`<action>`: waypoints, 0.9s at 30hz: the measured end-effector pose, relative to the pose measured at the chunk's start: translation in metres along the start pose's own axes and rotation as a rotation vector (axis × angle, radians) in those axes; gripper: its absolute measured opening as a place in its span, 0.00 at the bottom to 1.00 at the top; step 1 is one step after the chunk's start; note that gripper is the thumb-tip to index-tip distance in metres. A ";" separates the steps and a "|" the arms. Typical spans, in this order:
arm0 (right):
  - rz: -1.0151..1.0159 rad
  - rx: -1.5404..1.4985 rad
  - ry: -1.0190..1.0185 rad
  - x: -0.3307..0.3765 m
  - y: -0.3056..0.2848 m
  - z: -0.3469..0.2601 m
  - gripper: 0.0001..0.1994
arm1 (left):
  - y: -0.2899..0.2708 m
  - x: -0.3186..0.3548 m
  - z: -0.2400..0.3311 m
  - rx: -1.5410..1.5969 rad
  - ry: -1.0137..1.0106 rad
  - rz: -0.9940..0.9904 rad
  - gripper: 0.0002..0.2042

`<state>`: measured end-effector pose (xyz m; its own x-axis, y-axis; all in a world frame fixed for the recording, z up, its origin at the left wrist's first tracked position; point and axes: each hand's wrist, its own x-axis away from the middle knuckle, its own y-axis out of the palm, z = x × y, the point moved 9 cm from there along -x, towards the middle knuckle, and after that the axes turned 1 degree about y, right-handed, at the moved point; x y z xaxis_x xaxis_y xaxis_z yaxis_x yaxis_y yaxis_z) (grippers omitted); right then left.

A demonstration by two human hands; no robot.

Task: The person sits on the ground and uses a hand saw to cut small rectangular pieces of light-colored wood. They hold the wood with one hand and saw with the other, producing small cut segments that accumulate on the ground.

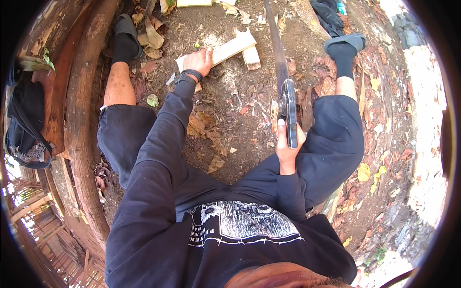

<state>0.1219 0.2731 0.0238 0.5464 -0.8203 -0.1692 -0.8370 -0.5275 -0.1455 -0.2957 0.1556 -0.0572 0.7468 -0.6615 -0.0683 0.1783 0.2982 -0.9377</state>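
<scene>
My left hand (198, 62) is closed over the near end of a pale piece of wood (234, 50) on the ground between my feet. The far end of this piece, jagged at its tip, lies across a shorter wooden block (251, 57). On the right, my right hand (289, 143) grips the dark handle of a machete (277, 45). Its long narrow blade points away from me, apart from the wood and to its right. The tip of the blade runs out of the top of the view.
Logs (85, 120) run along the left side, with a black bag (28, 120) beside them. More pale wood (194, 2) lies at the far edge. Dry leaves (152, 38) and wood chips cover the soil. A dark cloth item (328, 18) lies beyond my right foot.
</scene>
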 end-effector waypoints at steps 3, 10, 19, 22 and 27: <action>-0.096 0.050 -0.049 -0.002 0.016 -0.019 0.08 | 0.008 -0.003 -0.003 0.003 -0.101 -0.110 0.33; -0.349 0.115 -0.156 -0.001 0.060 -0.040 0.08 | -0.002 0.008 -0.008 0.103 -0.182 0.089 0.31; -0.401 0.242 -0.148 0.016 0.064 -0.027 0.10 | 0.003 0.011 -0.010 0.122 -0.233 0.079 0.33; -0.392 0.241 -0.103 0.021 0.050 -0.015 0.09 | 0.005 0.010 -0.010 0.111 -0.225 0.076 0.33; -0.422 0.264 -0.072 0.024 0.037 -0.012 0.08 | 0.010 0.008 -0.012 0.104 -0.197 0.086 0.33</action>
<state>0.1039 0.2315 0.0260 0.8439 -0.5254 -0.1083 -0.5119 -0.7282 -0.4558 -0.2958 0.1455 -0.0712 0.8707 -0.4869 -0.0695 0.1660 0.4239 -0.8904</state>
